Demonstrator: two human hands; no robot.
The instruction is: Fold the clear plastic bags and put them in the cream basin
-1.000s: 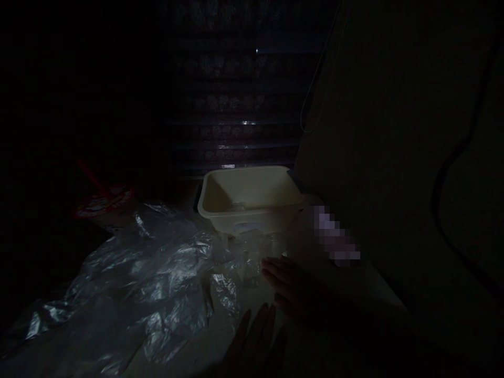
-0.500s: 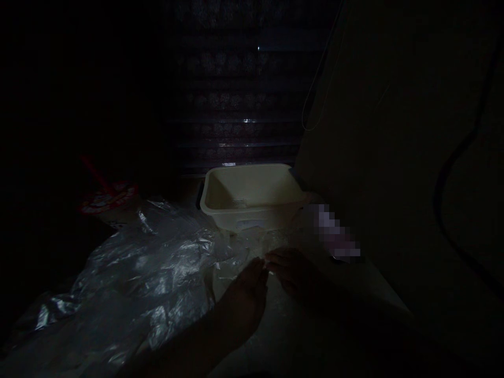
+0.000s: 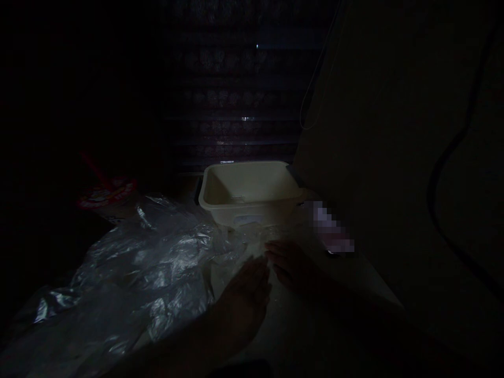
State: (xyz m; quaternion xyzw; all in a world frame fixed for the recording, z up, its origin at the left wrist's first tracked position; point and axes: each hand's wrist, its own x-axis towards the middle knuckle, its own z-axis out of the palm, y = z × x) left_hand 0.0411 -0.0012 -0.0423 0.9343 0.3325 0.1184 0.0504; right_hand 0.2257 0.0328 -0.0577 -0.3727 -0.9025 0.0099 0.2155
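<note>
In the dim light my left hand (image 3: 249, 283) lies low over the pale table top (image 3: 283, 336), fingers stretched forward and somewhat blurred. Close beside it, my right hand (image 3: 290, 264) rests with its fingers extended toward the left one. Nothing can be made out in either hand. Clear crinkled plastic sheeting (image 3: 173, 257) spreads across the left of the table and reaches near my left fingertips. A cream plastic basin (image 3: 252, 212) stands just beyond both hands, and its visible inside is mostly bare.
A cup with a patterned red lid and red straw (image 3: 106, 191) stands at the left. A phone-shaped object (image 3: 333, 228), its surface pixelated, lies right of the basin. Behind rises a slatted dark blind (image 3: 236, 100); a dark cable (image 3: 437, 173) hangs along the right wall.
My left hand's fingers have flattened and drawn slightly back from the right fingertips, where the two met before. The whole view has shifted slightly.
</note>
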